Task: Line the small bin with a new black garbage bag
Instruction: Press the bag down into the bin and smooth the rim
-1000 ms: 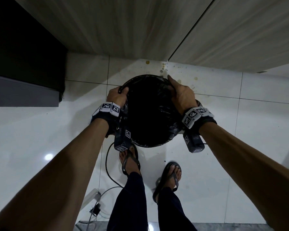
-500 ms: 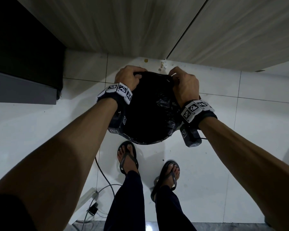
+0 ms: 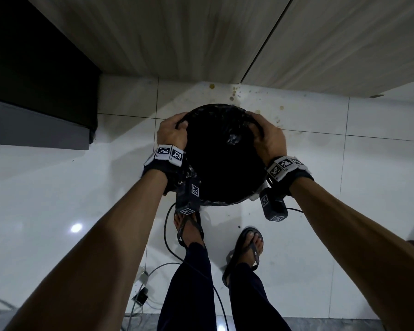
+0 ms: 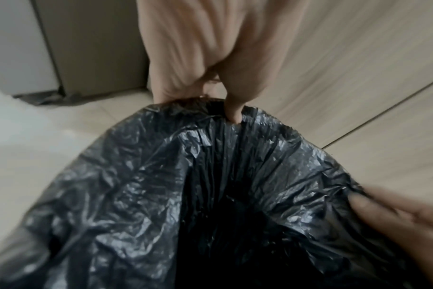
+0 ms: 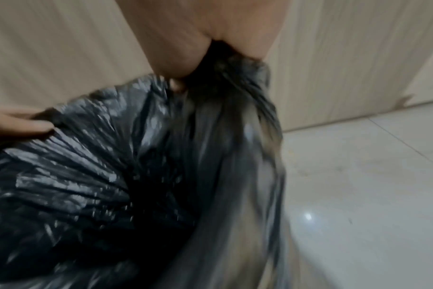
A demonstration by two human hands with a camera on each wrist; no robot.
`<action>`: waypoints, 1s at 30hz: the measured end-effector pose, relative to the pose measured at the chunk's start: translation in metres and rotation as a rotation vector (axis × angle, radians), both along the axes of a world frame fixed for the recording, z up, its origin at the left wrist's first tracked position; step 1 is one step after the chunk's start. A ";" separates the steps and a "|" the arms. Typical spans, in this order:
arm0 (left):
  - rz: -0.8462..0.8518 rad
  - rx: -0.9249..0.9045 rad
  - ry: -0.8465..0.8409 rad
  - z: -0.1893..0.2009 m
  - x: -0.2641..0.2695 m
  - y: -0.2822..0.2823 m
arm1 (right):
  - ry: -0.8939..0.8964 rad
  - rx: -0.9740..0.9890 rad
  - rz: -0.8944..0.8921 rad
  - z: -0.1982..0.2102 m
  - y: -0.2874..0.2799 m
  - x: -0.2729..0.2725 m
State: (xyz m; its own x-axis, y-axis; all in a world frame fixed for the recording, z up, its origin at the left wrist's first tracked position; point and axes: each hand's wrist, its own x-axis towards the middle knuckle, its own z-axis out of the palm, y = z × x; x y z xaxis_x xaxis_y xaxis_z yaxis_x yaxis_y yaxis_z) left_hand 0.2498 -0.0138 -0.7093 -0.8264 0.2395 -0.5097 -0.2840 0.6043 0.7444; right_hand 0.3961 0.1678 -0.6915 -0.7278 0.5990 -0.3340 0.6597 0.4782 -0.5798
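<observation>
Both grips are on the black garbage bag [image 3: 225, 158]: my left hand [image 3: 171, 132] pinches the bag's edge at the far-left rim of the small bin [image 3: 215, 108], and my right hand [image 3: 269, 137] has a bunch of plastic clutched at the far-right rim. Bag sits inside the bin on the tiled floor [image 3: 344, 187] by the wood-grain cabinet [image 3: 201, 39], mouth spread open, so I judge this as the cuffing step. Next I'd fold the edge down over the rim all round, gently, since thin film may tear.
</observation>
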 end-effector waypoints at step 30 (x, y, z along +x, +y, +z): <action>-0.053 -0.149 0.134 0.010 0.013 -0.004 | 0.000 -0.060 -0.004 -0.007 -0.002 0.004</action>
